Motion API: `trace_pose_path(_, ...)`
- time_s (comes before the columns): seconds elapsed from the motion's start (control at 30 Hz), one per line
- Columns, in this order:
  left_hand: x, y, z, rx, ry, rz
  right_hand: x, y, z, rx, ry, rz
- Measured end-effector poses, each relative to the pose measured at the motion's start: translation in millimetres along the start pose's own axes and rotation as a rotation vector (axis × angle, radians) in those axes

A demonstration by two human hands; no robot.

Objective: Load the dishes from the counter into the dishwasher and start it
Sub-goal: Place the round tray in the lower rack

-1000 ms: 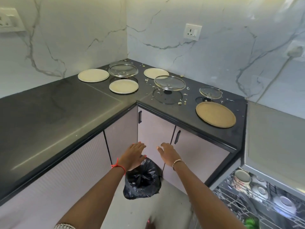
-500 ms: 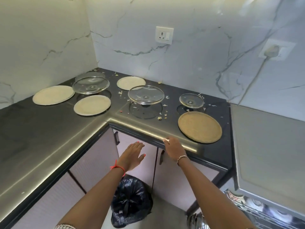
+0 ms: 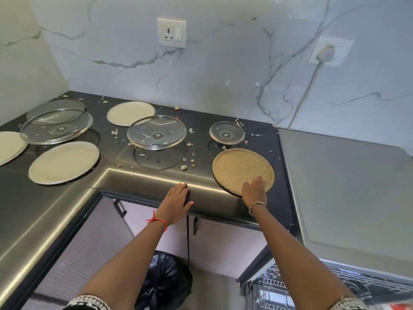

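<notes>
A brown speckled plate (image 3: 240, 167) lies on the dark counter (image 3: 67, 198) near its front edge. My right hand (image 3: 254, 190) rests on the plate's near rim, fingers spread over it. My left hand (image 3: 177, 201) lies flat and open on the counter edge, holding nothing. Further back stand three clear glass lids: a large lid (image 3: 55, 126) at left, a middle lid (image 3: 156, 132), a small lid (image 3: 226, 132). Cream plates lie around them: one plate (image 3: 63, 162) at front left, another plate (image 3: 130, 113) at the back, a third plate (image 3: 10, 146) at the left border.
Food scraps (image 3: 184, 167) are scattered between the lids. The dishwasher's grey top (image 3: 348, 186) adjoins the counter on the right, its wire rack (image 3: 274, 289) showing below. A black bin bag (image 3: 165, 276) sits on the floor under my arms. A wall socket (image 3: 171, 33) is behind.
Both hands rose from over the bin bag to the counter. The right one slid from the counter edge onto the brown plate's rim; the left one settled on the edge.
</notes>
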State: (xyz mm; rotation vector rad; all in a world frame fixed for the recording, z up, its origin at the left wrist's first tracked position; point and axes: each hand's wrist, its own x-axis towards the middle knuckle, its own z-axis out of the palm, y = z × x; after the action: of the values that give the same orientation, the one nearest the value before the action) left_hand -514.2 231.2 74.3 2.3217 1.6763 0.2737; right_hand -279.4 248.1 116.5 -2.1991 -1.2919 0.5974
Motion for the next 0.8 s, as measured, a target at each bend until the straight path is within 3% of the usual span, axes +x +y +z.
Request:
trace_pose_path(0.23, 21, -14, 15, 0.015, -0.021, -0.011, 29, 0, -2, 0.202, 0.088, 0.423)
trace_pose_path(0.5, 20, -16, 22, 0.058, 0.012, -0.001, 40, 7, -6, 0.168, 0.087, 0.495)
trace_pose_path(0.8, 14, 5, 10, 0.054, -0.123, -0.099, 9, 17, -19, 0.838, 0.296, 0.581)
